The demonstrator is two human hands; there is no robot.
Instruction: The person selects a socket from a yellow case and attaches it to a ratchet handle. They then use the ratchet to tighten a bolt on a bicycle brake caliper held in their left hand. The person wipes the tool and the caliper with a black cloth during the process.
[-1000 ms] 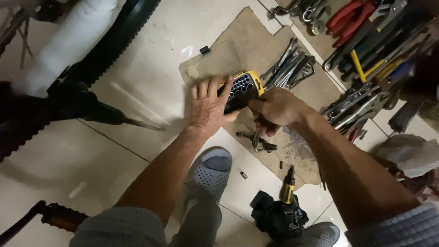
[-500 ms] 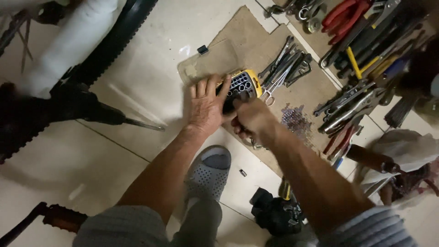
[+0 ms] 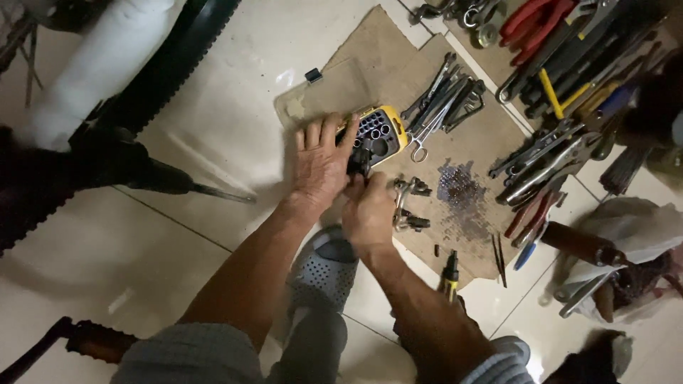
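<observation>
My left hand (image 3: 321, 162) lies flat with fingers spread over one side of a yellow and black socket case (image 3: 378, 132) on a piece of brown cardboard (image 3: 370, 64). My right hand (image 3: 368, 210) is just below the case, its fingers curled at the case's near edge; what they pinch is hidden. Small dark metal parts (image 3: 407, 206) lie just to the right of my right hand.
A bunch of wrenches (image 3: 445, 96) lies beside the case. Pliers and many hand tools (image 3: 562, 71) fill the upper right. A screwdriver (image 3: 449, 274) lies by my right forearm. A bicycle tyre (image 3: 153, 78) and frame stand at the left. My grey shoe (image 3: 324, 267) is under my arms.
My right hand has drawn back from the right of the case toward me and now sits at the case's near edge. My left hand has stayed on the case.
</observation>
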